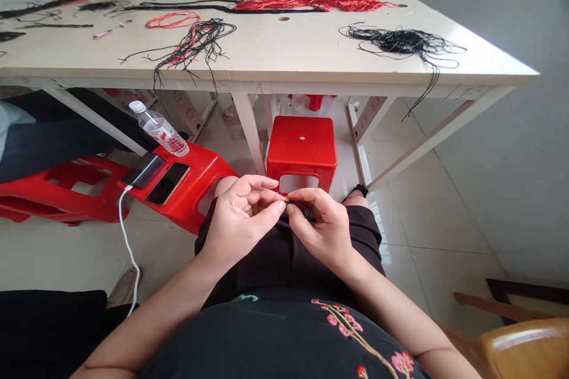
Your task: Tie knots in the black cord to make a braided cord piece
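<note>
Above my lap, my left hand [242, 216] and my right hand [322, 225] meet at the fingertips. Between them runs a thin black cord [300, 206], partly hidden by the fingers and dark against my clothes. My left thumb and index finger pinch it, with the other fingers curled loosely. On the right, thumb and index finger pinch the same cord, and a small loop of it shows beneath that index finger. Whether a knot sits at the fingertips is too small to tell.
On the table [284, 59] lie a black cord bundle [406, 41], a black-and-red bundle [195, 41] and red cords [311, 2]. A red stool [302, 142] stands ahead. Another stool [204, 160] holds a water bottle [162, 130], a phone [168, 183] and a cabled power bank [143, 170]. People sit across and left.
</note>
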The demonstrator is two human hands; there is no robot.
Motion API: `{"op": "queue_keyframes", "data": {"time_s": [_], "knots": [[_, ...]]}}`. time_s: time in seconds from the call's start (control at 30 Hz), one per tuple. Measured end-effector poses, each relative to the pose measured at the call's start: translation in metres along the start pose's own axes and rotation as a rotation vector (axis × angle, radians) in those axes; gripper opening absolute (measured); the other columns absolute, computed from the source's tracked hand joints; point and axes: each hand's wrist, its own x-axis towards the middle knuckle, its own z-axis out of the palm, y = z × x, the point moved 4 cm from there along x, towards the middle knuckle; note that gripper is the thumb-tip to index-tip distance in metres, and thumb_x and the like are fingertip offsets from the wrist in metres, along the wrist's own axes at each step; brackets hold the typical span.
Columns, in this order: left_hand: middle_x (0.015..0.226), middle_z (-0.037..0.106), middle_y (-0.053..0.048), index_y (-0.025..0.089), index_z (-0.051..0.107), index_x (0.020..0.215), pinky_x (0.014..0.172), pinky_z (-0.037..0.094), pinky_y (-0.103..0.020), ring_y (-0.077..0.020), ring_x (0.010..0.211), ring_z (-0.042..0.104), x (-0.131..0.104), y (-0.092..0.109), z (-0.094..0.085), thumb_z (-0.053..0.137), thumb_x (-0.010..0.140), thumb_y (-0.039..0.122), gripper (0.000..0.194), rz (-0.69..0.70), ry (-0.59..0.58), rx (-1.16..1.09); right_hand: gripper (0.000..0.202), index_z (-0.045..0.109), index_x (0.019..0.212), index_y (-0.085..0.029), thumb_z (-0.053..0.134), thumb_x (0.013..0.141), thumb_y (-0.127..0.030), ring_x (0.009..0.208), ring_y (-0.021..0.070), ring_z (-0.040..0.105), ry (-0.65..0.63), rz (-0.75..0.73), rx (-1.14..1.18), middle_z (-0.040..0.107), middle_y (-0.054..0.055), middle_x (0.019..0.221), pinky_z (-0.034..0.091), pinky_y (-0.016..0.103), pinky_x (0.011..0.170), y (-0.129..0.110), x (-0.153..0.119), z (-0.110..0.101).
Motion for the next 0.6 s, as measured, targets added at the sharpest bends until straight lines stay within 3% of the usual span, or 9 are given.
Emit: {"op": "queue_keyframes", "data": {"time_s": [0.23,0.43,0.5,0.6], "knots": [[0.076,0.070,0.000,0.019,0.059,0.096,0.076,0.056,-0.024,-0.0130,0.076,0.068,-0.007,0.008,0.003,0.068,0.073,0.016,0.024,0.115,0.033,0.108,0.014,0.062,0.081,-0.024,0.055,0.077,-0.013,0.060,0.0137,0.059,0.040,-0.058,-0.162,0.067,0.001,0.074,0.049,0.028,0.060,-0.005,0.002,-0.002],[0.072,0.068,0.003,0.022,0.059,0.102,0.077,0.055,-0.024,-0.0115,0.073,0.067,-0.011,0.007,0.006,0.067,0.072,0.012,0.032,0.188,0.021,0.073,0.016,0.058,0.069,-0.024,0.053,0.071,-0.009,0.051,0.0112,0.051,0.049,-0.056,-0.158,0.061,-0.002,0.062,0.044,0.026,0.053,-0.009,0.003,-0.004],[0.070,0.067,0.004,0.022,0.059,0.101,0.073,0.056,-0.022,-0.0105,0.070,0.067,-0.010,0.007,0.006,0.067,0.072,0.012,0.032,0.168,0.007,0.026,0.017,0.058,0.067,-0.023,0.052,0.070,-0.008,0.049,0.0105,0.049,0.023,-0.002,-0.091,0.060,-0.003,0.060,0.044,0.025,0.051,-0.007,0.003,-0.005],[0.068,0.065,0.003,0.021,0.058,0.098,0.065,0.055,-0.021,-0.0103,0.066,0.066,-0.008,0.006,0.004,0.068,0.072,0.014,0.029,0.095,0.002,-0.002,0.011,0.058,0.073,-0.023,0.054,0.073,-0.013,0.057,0.0123,0.057,-0.058,0.191,0.155,0.063,-0.001,0.067,0.048,0.026,0.055,0.002,0.002,-0.002]]}}
